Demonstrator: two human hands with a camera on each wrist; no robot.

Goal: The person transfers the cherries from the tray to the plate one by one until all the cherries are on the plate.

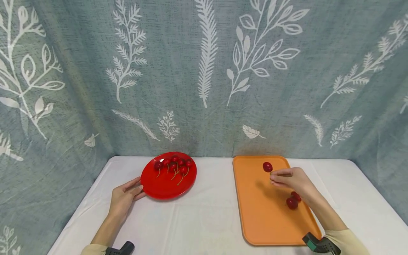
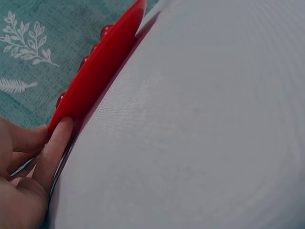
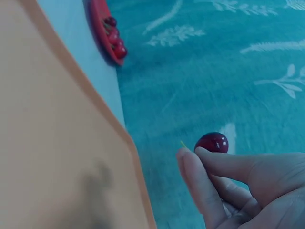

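Observation:
My left hand (image 1: 122, 200) holds the left rim of a round red plate (image 1: 162, 189), thumb and fingers at its edge. In the left wrist view, the fingers (image 2: 56, 148) meet the side of the plate (image 2: 102, 71). Several dark red cherries (image 1: 173, 166) with green stems lie on the far half of the plate. Over the orange tray (image 1: 255, 219), my right hand (image 1: 294, 180) pinches a single cherry (image 1: 267, 166) by its stem. That cherry (image 3: 213, 142) shows beyond the fingertips in the right wrist view, with a bit of stem sticking out.
Two more cherries (image 1: 292, 203) lie on the tray's right side, below the right forearm. White cloth (image 1: 210, 212) covers the table between plate and tray. A grey-green curtain (image 1: 178, 71) with white leaf prints hangs behind and at both sides.

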